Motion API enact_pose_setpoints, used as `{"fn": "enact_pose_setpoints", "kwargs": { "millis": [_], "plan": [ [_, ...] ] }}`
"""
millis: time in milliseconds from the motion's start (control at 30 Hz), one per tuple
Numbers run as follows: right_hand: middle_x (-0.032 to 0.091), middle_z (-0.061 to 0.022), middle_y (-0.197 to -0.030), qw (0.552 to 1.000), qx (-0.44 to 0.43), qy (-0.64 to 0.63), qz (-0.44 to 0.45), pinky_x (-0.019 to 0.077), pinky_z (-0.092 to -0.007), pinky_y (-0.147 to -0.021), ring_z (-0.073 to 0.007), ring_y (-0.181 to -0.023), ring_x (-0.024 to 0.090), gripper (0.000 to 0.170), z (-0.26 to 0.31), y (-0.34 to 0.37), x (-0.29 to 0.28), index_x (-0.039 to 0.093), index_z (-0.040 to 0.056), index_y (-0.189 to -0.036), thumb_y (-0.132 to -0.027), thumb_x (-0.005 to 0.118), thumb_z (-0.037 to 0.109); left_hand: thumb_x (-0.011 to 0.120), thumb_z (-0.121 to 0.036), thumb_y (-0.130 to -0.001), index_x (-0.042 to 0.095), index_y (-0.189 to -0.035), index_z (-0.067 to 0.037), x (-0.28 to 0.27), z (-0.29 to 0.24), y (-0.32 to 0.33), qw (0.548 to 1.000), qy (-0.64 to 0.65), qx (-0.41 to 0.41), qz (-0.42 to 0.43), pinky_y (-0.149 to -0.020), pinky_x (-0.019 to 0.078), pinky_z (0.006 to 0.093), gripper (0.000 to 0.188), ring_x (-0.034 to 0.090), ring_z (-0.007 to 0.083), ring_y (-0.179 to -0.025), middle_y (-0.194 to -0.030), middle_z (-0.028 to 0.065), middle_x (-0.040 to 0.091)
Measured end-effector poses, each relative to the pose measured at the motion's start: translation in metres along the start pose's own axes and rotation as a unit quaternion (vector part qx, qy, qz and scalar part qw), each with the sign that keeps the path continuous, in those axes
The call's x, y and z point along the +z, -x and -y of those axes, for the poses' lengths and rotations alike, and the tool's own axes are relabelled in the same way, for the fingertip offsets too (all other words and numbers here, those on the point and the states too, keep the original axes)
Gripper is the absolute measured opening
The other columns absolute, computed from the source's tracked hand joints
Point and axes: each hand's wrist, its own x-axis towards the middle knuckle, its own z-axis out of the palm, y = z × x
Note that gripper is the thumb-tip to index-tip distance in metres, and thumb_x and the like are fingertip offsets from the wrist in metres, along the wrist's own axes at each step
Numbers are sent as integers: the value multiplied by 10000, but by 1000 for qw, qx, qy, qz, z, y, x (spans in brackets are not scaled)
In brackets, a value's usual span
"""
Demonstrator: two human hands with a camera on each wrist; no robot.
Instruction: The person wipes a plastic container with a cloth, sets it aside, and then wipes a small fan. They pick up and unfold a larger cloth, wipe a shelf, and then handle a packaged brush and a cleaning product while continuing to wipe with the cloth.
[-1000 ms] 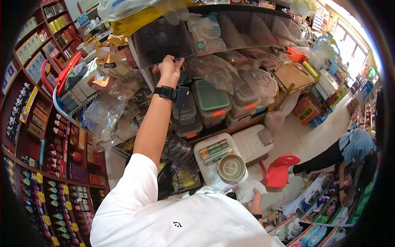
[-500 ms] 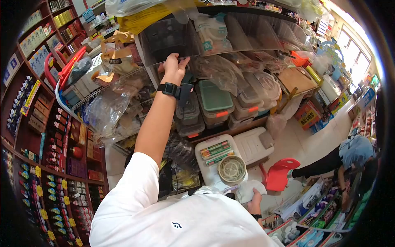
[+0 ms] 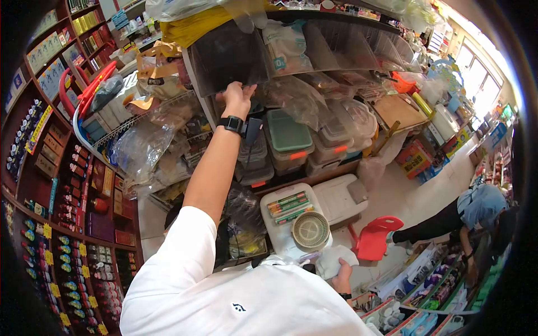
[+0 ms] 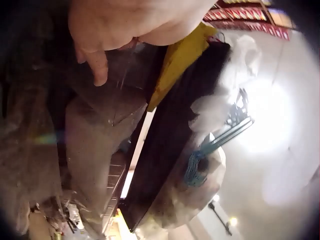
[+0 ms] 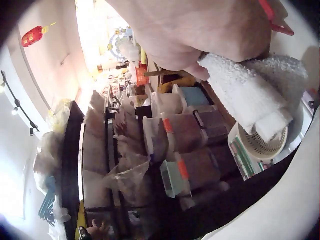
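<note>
My left hand (image 3: 237,101) reaches forward to the dark see-through plastic bin (image 3: 227,59) at the left end of the upper shelf row. Its fingers are bent at the bin's lower front edge and grip it. From below, the left wrist view has this hand (image 4: 135,22) at the top, one finger pointing down against the clear plastic. Low on the right, my right hand (image 3: 341,278) holds a folded white towel (image 3: 335,261) beside my body. The right wrist view brings out the towel's fluffy texture (image 5: 245,92), bunched under the hand.
Clear bins (image 3: 350,50) continue along the shelf, one with a white package (image 3: 284,47). Lidded boxes (image 3: 288,131) are stacked below. A round basket (image 3: 310,230) and green packs (image 3: 288,206) lie on a white box. A red chair (image 3: 376,238) and another person (image 3: 481,210) are right.
The front of the dark bin has come down slightly with my left hand at its edge, and its surface looks darker. My right hand keeps the towel, shifted slightly.
</note>
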Motion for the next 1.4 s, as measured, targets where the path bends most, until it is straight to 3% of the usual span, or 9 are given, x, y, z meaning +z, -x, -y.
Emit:
{"fn": "enact_pose_setpoints", "kwargs": {
  "millis": [233,333,400,667,967,1067,1200,1300,1400],
  "plan": [
    [613,-176,-1329,925,-261,277,-10,485,-377,-1007,-316,-1137,633,588,-6,-37,-29,486,-39,-1392,-823,632,-29,466,65,-940,27,-1474,25,-10,0,-18,997,17,17,70,-968,607,577,693,520,460,-1232,-1392,274,351],
    [682,-133,-1157,870,-323,372,-18,505,-368,-933,-247,-1072,641,438,9,-41,-3,622,-1,-1229,-791,637,25,467,62,-988,-169,-1558,-117,-2,-8,-14,995,24,8,94,-1034,596,564,873,559,459,-1176,-1516,261,188],
    [715,-119,-1103,859,-319,373,147,508,-365,-941,-248,-1012,674,381,57,8,76,655,-15,-1181,-843,741,139,465,58,-987,-155,-1552,-78,9,-12,-12,998,1,25,53,-1051,587,554,850,525,473,-1241,-1539,268,163],
    [713,-139,-805,565,-595,495,287,548,-425,-716,-346,-811,707,306,169,121,337,754,104,-972,-795,842,338,451,37,-1005,-40,-1555,-6,2,-8,-26,997,13,-33,73,-1076,566,554,739,434,486,-1353,-1566,306,108],
    [512,-105,-1475,198,-783,499,315,593,-420,-738,-323,-881,710,222,210,154,569,739,132,-915,-717,736,32,529,-112,-1033,282,-1364,84,8,-14,-29,991,-7,-34,132,-1007,608,505,457,559,339,-1094,-1271,192,361],
    [485,-95,-1527,162,-793,522,269,595,-417,-722,-317,-875,721,164,203,140,607,725,105,-866,-734,715,8,566,-181,-1035,302,-1363,84,2,-27,-14,982,-73,-24,171,-993,592,435,497,558,303,-1029,-1259,176,377],
    [544,-136,-1450,180,-773,545,270,597,-422,-715,-332,-859,724,104,200,116,640,717,56,-849,-752,712,18,549,-382,-1049,143,-1562,40,-23,-40,-40,939,-198,-36,278,-1170,404,451,779,464,348,-1321,-1522,218,232],
    [601,-185,-1331,175,-776,547,262,598,-432,-725,-351,-878,723,91,193,110,651,714,20,-857,-767,715,32,563,-473,-1032,109,-1601,22,-10,-54,0,957,-240,-24,161,-1225,303,455,880,326,366,-1465,-1577,243,245],
    [623,-216,-1247,236,-758,550,262,599,-446,-740,-372,-897,717,113,185,107,649,711,3,-858,-757,735,48,586,-544,-1003,119,-1602,43,-24,-67,8,940,-269,-26,207,-1229,297,455,960,320,381,-1476,-1592,272,278]
  ]
}}
